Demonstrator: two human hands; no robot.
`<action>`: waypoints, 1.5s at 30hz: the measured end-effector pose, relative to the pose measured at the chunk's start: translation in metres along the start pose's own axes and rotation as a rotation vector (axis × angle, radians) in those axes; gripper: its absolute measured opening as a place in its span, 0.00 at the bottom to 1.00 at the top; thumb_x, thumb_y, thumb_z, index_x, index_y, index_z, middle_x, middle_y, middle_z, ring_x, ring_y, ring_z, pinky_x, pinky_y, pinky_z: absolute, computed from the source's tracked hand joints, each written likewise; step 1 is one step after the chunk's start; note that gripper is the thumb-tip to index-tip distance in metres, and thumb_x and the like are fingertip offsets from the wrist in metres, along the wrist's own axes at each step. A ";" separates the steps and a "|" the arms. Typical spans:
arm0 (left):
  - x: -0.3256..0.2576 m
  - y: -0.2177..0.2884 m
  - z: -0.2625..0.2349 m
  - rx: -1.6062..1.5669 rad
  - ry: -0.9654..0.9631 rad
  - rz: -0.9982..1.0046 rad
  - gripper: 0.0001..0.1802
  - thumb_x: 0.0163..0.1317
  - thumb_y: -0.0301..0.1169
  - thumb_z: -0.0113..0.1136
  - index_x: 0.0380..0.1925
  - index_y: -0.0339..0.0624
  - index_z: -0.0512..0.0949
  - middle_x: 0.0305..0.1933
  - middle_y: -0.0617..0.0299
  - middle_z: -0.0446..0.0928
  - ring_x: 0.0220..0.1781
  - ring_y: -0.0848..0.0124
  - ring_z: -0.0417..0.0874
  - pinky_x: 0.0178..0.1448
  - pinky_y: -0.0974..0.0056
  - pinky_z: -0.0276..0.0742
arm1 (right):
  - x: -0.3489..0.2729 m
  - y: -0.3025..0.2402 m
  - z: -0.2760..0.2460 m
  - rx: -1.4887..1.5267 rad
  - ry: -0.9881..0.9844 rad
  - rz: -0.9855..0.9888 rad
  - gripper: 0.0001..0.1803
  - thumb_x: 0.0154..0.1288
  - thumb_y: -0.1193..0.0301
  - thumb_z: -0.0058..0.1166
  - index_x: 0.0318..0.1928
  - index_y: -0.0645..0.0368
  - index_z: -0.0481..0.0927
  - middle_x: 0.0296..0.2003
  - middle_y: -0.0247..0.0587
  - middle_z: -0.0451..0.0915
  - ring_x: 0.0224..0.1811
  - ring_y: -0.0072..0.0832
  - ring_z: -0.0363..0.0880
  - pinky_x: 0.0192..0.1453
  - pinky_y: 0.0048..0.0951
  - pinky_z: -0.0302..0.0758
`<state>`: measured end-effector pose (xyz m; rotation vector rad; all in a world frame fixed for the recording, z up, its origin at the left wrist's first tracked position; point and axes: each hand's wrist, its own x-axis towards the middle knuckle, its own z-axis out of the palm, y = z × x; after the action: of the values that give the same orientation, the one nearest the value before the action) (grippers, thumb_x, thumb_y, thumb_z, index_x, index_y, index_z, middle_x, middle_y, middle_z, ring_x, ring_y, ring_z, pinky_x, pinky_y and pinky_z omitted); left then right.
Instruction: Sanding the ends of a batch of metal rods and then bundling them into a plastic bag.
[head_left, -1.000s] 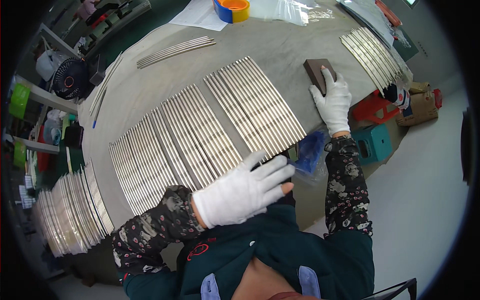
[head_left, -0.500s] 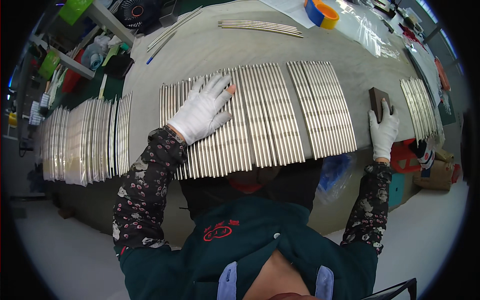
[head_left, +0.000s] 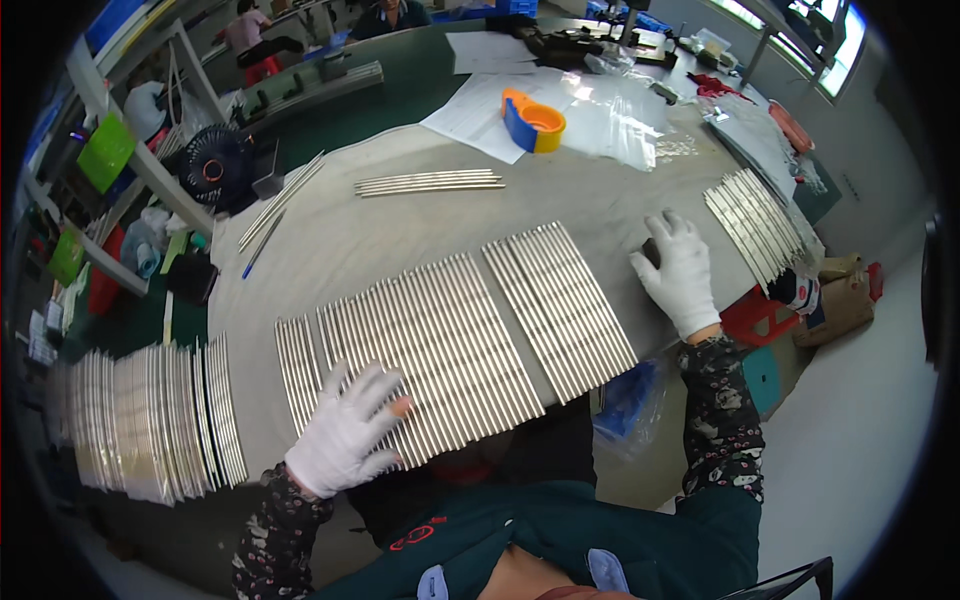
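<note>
Lining grey table (head_left: 420, 225), silver rods (head_left: 430, 352), fan (head_left: 214, 168) beyond

Rods (head_left: 430, 350) lie on the table (head_left: 420, 228), before papers (head_left: 475, 112).

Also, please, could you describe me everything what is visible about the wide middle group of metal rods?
The wide middle group is made of many slim, straight-looking rods, silvery and shiny like polished metal. They lie side by side, close together in one layer, on the grey table. Gaps separate it from a narrower group at right and a small group at left. The gloved left hand lies over its near left part, hiding some rods; how firmly it presses cannot be told.
</note>
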<state>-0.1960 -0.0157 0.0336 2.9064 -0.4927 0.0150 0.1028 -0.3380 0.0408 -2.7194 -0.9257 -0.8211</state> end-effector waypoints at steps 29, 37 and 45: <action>-0.056 -0.033 0.015 -0.113 0.258 -0.644 0.42 0.64 0.64 0.33 0.62 0.38 0.60 0.66 0.45 0.60 0.71 0.43 0.54 0.71 0.39 0.43 | 0.167 0.071 0.085 -0.298 -0.084 0.304 0.06 0.56 0.72 0.51 0.31 0.54 0.82 0.35 0.45 0.81 0.40 0.44 0.81 0.42 0.43 0.78; -0.065 -0.038 0.028 -0.043 0.348 -0.600 0.37 0.64 0.58 0.43 0.59 0.37 0.65 0.67 0.47 0.60 0.71 0.45 0.55 0.71 0.42 0.46 | 0.114 -0.017 0.012 0.149 -0.182 0.286 0.13 0.60 0.63 0.53 0.42 0.56 0.80 0.40 0.46 0.81 0.45 0.43 0.79 0.49 0.41 0.75; -0.031 -0.070 0.009 0.003 0.415 -0.514 0.31 0.62 0.50 0.50 0.56 0.37 0.68 0.66 0.46 0.61 0.70 0.47 0.58 0.70 0.45 0.52 | 0.084 -0.091 0.026 0.425 -0.189 -0.170 0.17 0.58 0.59 0.56 0.43 0.57 0.80 0.38 0.44 0.79 0.44 0.41 0.77 0.48 0.38 0.74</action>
<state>-0.2024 0.0573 0.0107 2.8243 0.3196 0.5258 0.1156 -0.2137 0.0619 -2.3964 -1.2223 -0.3399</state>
